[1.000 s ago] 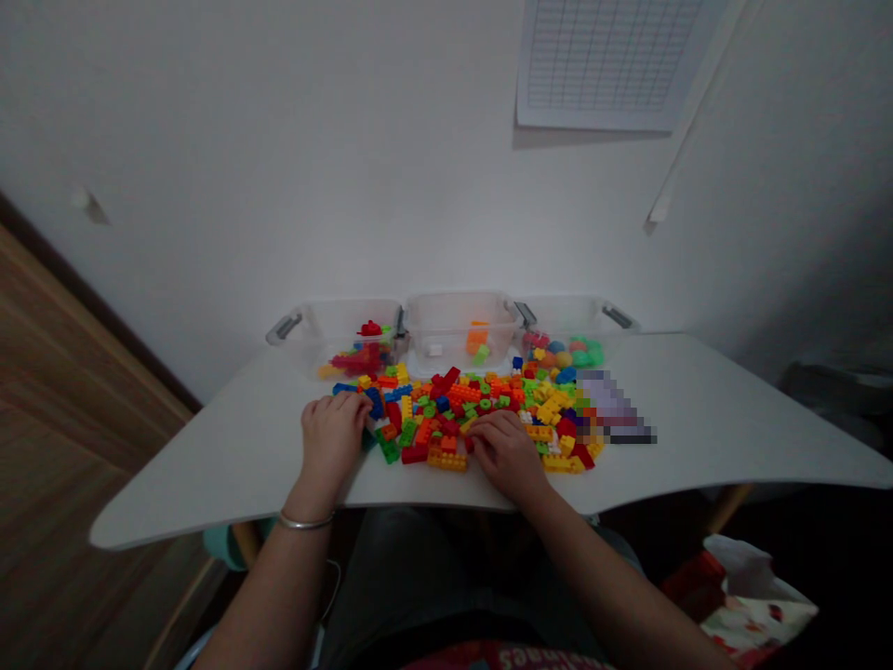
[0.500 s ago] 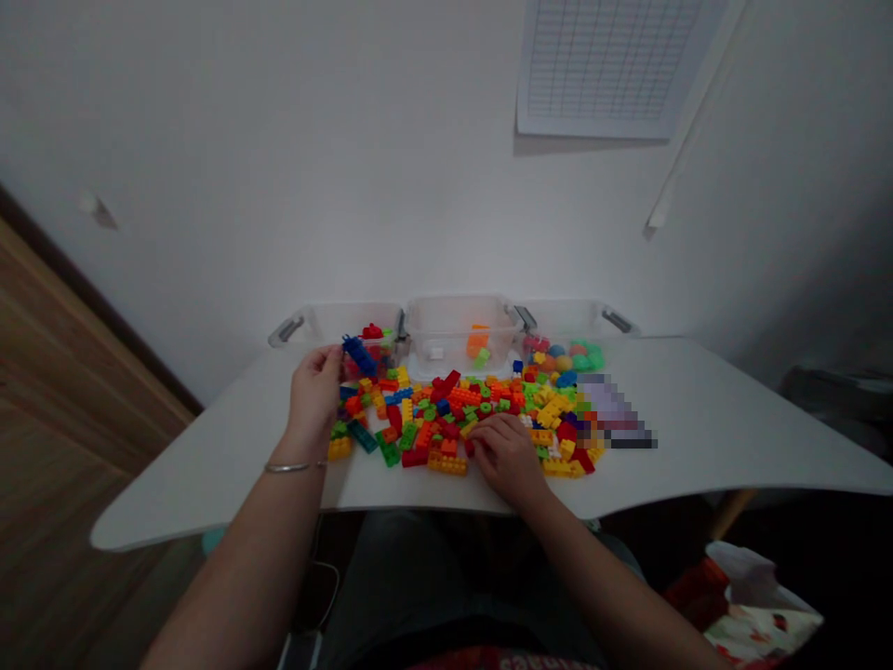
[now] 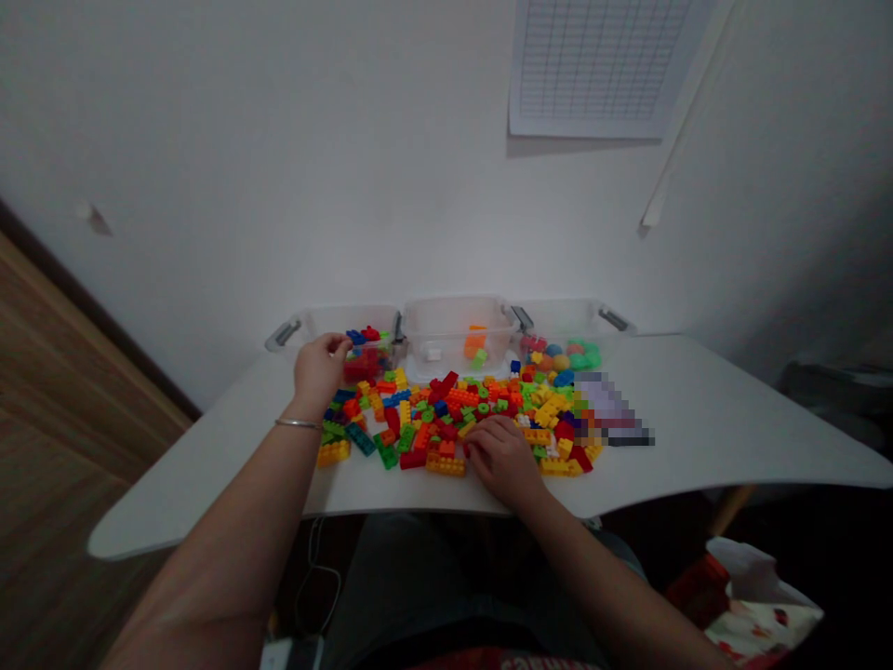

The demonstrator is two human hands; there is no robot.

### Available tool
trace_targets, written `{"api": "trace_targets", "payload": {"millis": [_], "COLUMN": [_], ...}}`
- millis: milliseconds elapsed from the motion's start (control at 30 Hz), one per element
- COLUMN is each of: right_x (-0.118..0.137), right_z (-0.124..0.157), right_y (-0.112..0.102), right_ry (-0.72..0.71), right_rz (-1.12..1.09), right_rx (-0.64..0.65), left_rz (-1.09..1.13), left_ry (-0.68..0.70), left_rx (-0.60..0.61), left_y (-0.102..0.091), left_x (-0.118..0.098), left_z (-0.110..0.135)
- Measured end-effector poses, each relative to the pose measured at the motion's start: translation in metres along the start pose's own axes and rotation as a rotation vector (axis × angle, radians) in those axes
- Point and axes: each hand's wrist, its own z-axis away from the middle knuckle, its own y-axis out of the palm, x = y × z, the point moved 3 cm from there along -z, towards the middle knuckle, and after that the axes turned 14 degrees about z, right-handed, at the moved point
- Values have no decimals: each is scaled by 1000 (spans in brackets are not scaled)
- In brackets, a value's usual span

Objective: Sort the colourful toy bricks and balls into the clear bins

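My left hand is over the front of the left clear plastic bin, its thumb and fingertips slightly apart with nothing visible between them. Just beyond the fingertips, a blue building block lies in that bin beside red blocks. My right hand rests low at the front of a spread of coloured building blocks. Its fingers are curled, and a bit of a red building block shows at the thumb and fingertips; the rest of it is hidden.
A middle clear bin holds a few orange and green blocks. The right bin contains coloured balls and blocks. A pixelated flat object lies right of the blocks on the white table. The wall stands close behind.
My left hand has moved slightly up and left and let go of the blue building block, which now lies in the left bin. My right hand has stayed at the pile.
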Motion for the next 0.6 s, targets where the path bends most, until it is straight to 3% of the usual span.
{"api": "trace_targets", "payload": {"millis": [200,500,600], "right_x": [0,0,0], "right_z": [0,0,0], "right_y": [1,1,0], "right_ry": [-1,2,4], "right_rz": [-3,9,10], "right_rx": [13,21,15], "left_rz": [-8,-104,-99], "left_ry": [-68,-69,-62], "left_rx": [-15,86,172], "left_y": [6,7,6], "left_x": [11,7,5], "left_z": [0,11,13]}}
